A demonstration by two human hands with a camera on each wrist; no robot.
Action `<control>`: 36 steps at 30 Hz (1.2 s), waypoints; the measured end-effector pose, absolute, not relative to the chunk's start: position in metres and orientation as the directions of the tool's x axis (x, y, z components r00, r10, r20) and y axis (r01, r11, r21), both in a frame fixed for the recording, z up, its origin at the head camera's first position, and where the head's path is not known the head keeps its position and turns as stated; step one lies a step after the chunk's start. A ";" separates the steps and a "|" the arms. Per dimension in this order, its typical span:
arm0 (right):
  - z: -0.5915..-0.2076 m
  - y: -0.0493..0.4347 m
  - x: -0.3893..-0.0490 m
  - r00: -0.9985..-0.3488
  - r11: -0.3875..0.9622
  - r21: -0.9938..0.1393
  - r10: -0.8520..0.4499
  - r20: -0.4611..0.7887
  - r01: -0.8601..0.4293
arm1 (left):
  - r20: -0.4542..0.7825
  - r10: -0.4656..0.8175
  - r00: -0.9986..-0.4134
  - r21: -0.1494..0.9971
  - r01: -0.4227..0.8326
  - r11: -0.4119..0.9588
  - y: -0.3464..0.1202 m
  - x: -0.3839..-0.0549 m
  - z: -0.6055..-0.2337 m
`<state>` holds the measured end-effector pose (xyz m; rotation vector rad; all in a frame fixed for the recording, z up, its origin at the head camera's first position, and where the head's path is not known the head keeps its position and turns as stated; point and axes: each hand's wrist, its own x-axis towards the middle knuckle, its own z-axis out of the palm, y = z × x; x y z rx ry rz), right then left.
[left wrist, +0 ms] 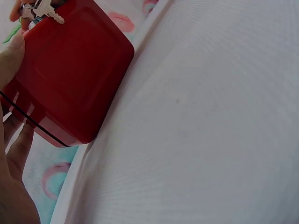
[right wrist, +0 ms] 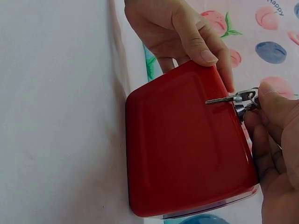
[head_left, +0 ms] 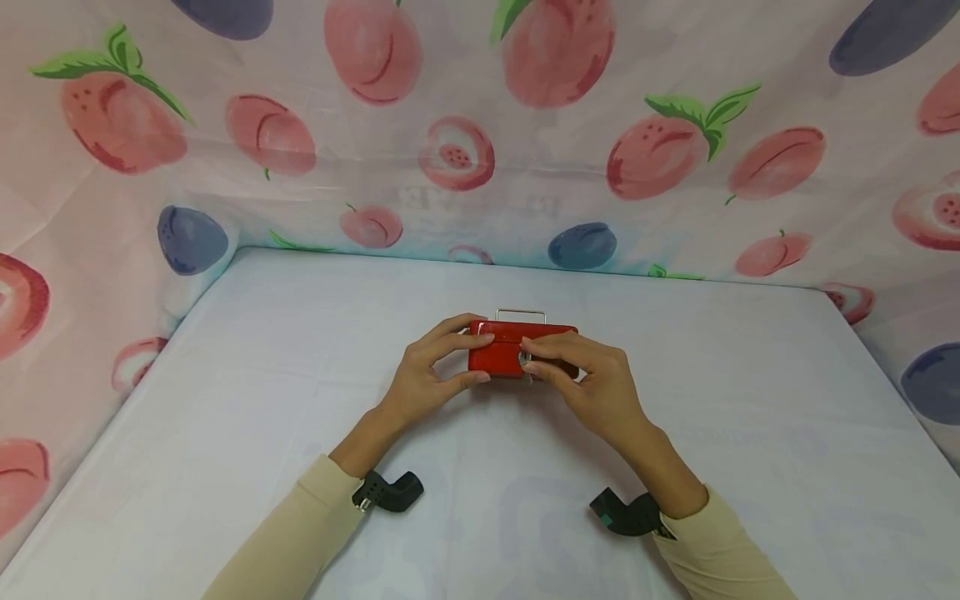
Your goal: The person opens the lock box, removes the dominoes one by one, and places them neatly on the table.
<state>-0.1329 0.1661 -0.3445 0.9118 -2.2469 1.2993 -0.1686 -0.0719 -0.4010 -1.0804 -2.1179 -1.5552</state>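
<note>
Red and glossy, the box (head_left: 501, 359) is held between both hands, mid-desk (head_left: 450, 517), its wire handle (head_left: 521, 312) on the far side. The left grip (head_left: 420, 373) clasps its left end; the right grip (head_left: 600, 387) pinches keys (right wrist: 219, 100) at the silver lock (right wrist: 240, 110) (one blade hangs outside it).

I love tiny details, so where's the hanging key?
The hanging key is right of centre in the right wrist view, by the red box and the right hand.
</note>
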 end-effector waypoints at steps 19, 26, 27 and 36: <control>-0.345 0.165 -0.133 -0.701 0.355 -0.605 -0.341 0.626 -0.713 | 0.626 0.385 -0.678 0.693 0.710 0.124 -0.069 -0.149 -0.366; -0.346 0.164 -0.133 -0.697 0.352 -0.601 -0.342 0.631 -0.717 | 0.634 0.384 -0.671 0.687 0.717 0.119 -0.069 -0.148 -0.365; -0.347 0.164 -0.133 -0.696 0.351 -0.601 -0.343 0.631 -0.718 | 0.634 0.385 -0.671 0.687 0.717 0.120 -0.069 -0.149 -0.366; -0.346 0.165 -0.134 -0.691 0.345 -0.599 -0.349 0.633 -0.723 | 0.625 0.390 -0.677 0.691 0.711 0.127 -0.072 -0.167 -0.400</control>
